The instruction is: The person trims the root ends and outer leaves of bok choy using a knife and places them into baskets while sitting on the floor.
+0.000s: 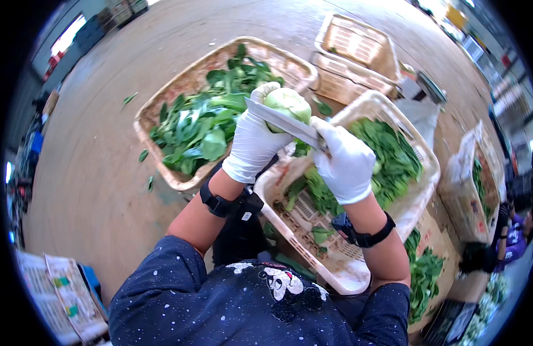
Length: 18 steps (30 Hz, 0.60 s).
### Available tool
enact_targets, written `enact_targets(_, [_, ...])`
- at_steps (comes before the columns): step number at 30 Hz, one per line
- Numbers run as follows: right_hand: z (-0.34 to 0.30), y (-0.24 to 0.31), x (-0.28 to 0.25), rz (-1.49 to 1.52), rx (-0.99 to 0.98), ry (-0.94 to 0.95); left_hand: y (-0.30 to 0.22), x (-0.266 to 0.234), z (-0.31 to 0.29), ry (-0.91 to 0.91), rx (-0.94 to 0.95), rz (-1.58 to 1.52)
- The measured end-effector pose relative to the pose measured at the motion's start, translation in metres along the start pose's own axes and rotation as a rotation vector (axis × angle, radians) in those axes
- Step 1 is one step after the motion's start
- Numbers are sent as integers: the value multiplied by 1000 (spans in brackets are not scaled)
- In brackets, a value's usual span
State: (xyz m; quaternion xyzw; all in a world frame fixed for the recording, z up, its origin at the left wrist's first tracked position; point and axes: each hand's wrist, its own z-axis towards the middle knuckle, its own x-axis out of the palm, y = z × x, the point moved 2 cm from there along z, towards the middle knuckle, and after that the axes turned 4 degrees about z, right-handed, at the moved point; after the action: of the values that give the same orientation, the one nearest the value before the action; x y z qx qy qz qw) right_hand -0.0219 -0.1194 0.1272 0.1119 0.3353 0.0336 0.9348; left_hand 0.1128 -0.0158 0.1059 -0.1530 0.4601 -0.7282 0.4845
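A head of bok choy point(288, 102) sits in my left hand point(249, 147), its pale cut base turned up and the fingers wrapped around its side. My right hand point(344, 164) grips a knife point(282, 122), whose broad blade lies across the near side of the bok choy. White gloves cover both hands. Loose green leaves point(206, 127) fill much of the dirty white crate point(183, 83) to the left. Under my right hand stands a second white crate point(422, 158), with whole bok choy point(387, 158) heaped along its far right side. Its near floor holds a few scraps.
Stacked crates point(356, 78) stand beyond the two near ones. To the right is another crate point(465, 190) of greens, with a person in purple point(513, 242) beside it. More bok choy point(425, 277) lies by my right elbow. A crate point(62, 297) sits at lower left.
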Motion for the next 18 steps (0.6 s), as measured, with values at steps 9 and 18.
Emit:
enact_targets(9, [71,67,111,112,-174,164,40,-123,-6,-172,-81,195])
enact_targets(18, [94,-56,230,-275,597,917,83,-172,-1,-432,-112,125])
